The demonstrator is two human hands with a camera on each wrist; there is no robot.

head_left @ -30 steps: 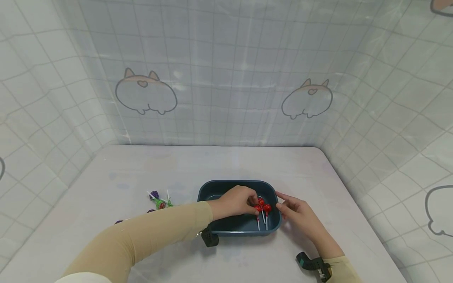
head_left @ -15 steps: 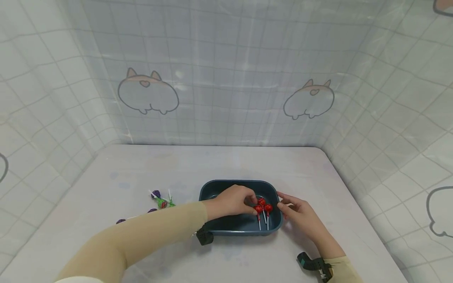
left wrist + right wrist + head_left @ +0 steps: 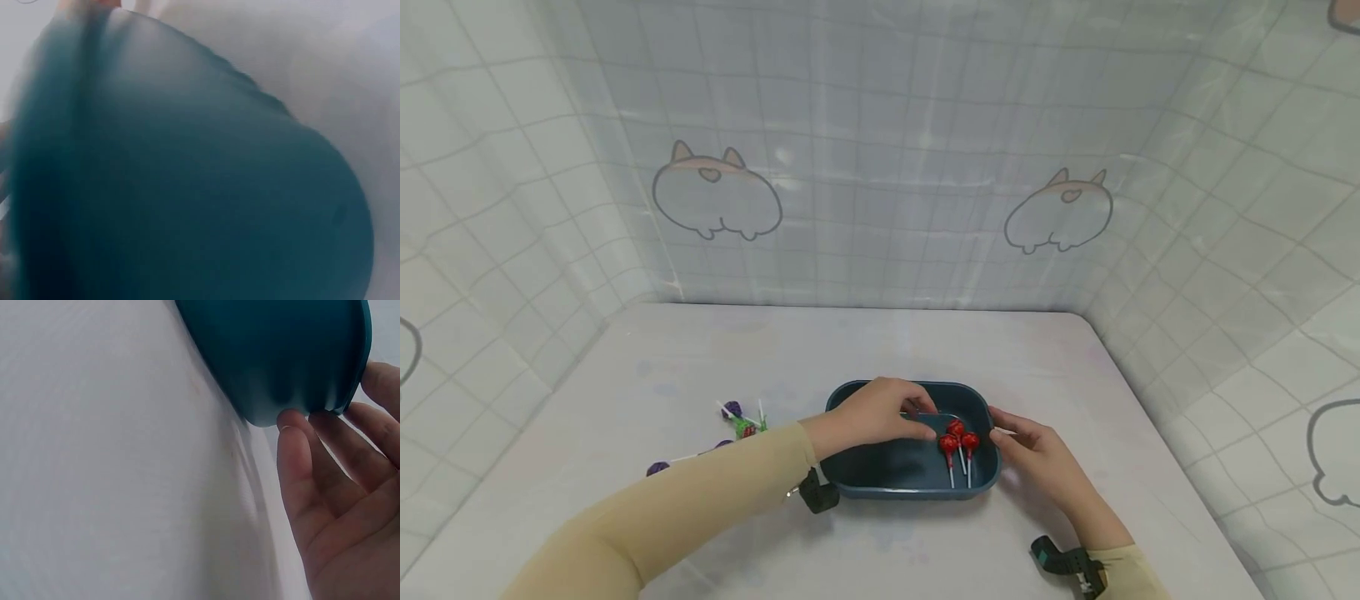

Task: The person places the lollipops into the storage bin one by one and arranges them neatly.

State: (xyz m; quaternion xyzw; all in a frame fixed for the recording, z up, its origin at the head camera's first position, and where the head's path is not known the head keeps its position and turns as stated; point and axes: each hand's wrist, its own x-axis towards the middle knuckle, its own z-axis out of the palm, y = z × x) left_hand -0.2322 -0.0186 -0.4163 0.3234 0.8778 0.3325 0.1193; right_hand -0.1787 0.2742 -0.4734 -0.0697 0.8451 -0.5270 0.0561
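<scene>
resting against the right end of the dark teal tray (image 3: pixel 895 479), the right hand (image 3: pixel 1036 454) touches its outer wall with extended fingers, unclamped. the left hand (image 3: pixel 874 412) hovers over the tray, thumb and fingertips apart. near them, three red lollipops (image 3: pixel 948 444) lie inside the tray's right half. purple and green lollipops (image 3: pixel 731 409) lie on the table (image 3: pixel 865 342) past the left sleeve (image 3: pixel 700 504), before a gridded backdrop (image 3: pixel 880 167).
</scene>
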